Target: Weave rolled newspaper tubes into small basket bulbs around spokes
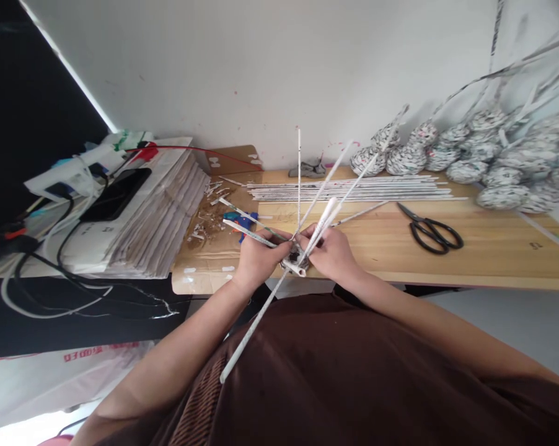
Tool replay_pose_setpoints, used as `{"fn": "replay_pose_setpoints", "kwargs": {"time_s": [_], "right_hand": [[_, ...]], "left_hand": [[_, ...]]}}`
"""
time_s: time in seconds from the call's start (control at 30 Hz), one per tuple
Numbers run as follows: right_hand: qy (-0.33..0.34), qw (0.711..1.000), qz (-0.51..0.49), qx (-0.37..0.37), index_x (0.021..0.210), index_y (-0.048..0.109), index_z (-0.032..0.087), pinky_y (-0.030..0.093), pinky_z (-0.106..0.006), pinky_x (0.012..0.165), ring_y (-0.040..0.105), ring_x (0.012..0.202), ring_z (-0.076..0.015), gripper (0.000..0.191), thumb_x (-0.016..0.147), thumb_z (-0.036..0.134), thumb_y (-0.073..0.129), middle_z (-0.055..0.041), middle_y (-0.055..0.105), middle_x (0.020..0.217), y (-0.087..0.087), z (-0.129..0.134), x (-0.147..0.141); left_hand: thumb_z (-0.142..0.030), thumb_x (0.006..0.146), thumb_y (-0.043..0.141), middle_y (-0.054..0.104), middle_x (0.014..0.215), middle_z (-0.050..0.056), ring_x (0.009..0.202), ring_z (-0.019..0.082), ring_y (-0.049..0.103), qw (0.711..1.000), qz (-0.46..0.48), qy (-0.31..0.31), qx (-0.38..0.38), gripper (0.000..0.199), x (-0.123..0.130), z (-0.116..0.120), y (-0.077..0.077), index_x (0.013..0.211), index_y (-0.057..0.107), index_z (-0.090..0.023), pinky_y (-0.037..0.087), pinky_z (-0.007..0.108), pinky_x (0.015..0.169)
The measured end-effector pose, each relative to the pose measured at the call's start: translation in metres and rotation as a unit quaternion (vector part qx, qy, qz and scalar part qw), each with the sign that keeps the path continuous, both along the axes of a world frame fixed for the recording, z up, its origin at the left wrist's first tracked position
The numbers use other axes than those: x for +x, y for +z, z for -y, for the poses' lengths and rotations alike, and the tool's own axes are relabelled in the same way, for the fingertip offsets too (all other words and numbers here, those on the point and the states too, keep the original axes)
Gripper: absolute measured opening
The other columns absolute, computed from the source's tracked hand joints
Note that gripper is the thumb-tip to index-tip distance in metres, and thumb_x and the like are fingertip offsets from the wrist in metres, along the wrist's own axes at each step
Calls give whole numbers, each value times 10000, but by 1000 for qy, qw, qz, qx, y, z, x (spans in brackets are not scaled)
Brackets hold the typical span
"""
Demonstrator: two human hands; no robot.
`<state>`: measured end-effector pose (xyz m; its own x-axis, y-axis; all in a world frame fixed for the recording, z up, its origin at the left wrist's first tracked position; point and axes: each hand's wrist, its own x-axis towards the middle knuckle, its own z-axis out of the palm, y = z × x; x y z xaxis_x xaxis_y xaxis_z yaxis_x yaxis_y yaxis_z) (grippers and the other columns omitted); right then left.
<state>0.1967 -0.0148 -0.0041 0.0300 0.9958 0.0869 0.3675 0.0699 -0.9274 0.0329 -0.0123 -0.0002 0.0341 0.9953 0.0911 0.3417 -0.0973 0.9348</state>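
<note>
Between my hands, just over the table's front edge, is a small weave of rolled paper tubes (299, 253), with several long tube ends sticking out in different directions. My left hand (259, 257) pinches the weave from the left, fingers closed near its rim. My right hand (330, 251) grips it from the right, its fingers closed around the base of the upright tubes. One long paper tube (254, 329) slants down toward my lap. Behind my left hand lies a blue glue gun (239, 223), partly hidden by the tubes.
Black-handled scissors (431, 229) lie on the wooden table (497, 241) to the right. A row of loose paper tubes (354, 189) runs along the back. Several woven gourd shapes (407, 160) stand against the wall. At left, a phone (116, 194) and cables top a paper stack (168, 210).
</note>
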Motion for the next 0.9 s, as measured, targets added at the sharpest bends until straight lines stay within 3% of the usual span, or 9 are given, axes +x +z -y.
{"fn": "replay_pose_setpoints", "kwargs": {"time_s": [0.13, 0.27, 0.5, 0.67, 0.77, 0.83, 0.9], "right_hand": [[2, 996, -88, -34, 653, 628, 186, 450, -245, 528, 600, 546, -146, 161, 767, 298, 644, -1, 655, 583, -8, -3, 2], [25, 987, -152, -35, 672, 655, 182, 473, -250, 530, 606, 560, -148, 167, 768, 318, 639, 0, 652, 599, -17, -5, 2], [27, 977, -211, -26, 764, 652, 180, 531, -263, 562, 657, 580, -154, 224, 745, 390, 729, -15, 702, 656, -17, 5, -2], [69, 987, -89, 114, 945, 723, 201, 570, -296, 754, 721, 830, -186, 147, 856, 294, 654, -53, 769, 941, -22, 18, 3], [88, 979, 44, 181, 1173, 694, 212, 551, -331, 867, 706, 963, -213, 321, 864, 202, 607, -70, 751, 1107, -21, 22, 12], [107, 958, 167, 205, 1275, 641, 193, 541, -350, 835, 691, 932, -236, 438, 842, 156, 587, -87, 746, 1079, -15, 23, 17], [122, 921, 294, 224, 1213, 676, 171, 521, -362, 779, 665, 864, -256, 380, 850, 147, 565, -103, 737, 965, -6, 24, 20]], "left_hand": [[-249, 722, 743, 772, 756, 36, 682, 163, 693, 998, 27, 44, 33, 116, 6, 8, -6, 793, 768, -161, 543, 252, 655], [-206, 733, 715, 769, 747, 21, 659, 141, 673, 998, 28, 42, 37, 82, 7, 11, -8, 787, 765, -171, 525, 228, 638], [-207, 747, 695, 732, 684, -10, 608, 126, 629, 996, -21, 60, 57, 64, 4, 8, -8, 765, 752, -186, 491, 211, 592], [-207, 798, 663, 742, 743, -15, 661, 123, 645, 997, -36, 33, 61, 89, 2, 11, -9, 816, 748, -194, 490, 205, 635], [-204, 811, 658, 743, 761, -15, 682, 121, 650, 997, -29, 20, 67, 78, 1, 12, -11, 810, 734, -192, 491, 203, 656], [-205, 812, 660, 739, 760, -14, 680, 122, 645, 997, -29, 18, 76, 70, 1, 11, -13, 798, 727, -192, 489, 207, 660], [-202, 805, 666, 736, 754, -13, 674, 124, 641, 996, -31, 21, 84, 63, 1, 11, -14, 798, 728, -194, 488, 213, 659]]}}
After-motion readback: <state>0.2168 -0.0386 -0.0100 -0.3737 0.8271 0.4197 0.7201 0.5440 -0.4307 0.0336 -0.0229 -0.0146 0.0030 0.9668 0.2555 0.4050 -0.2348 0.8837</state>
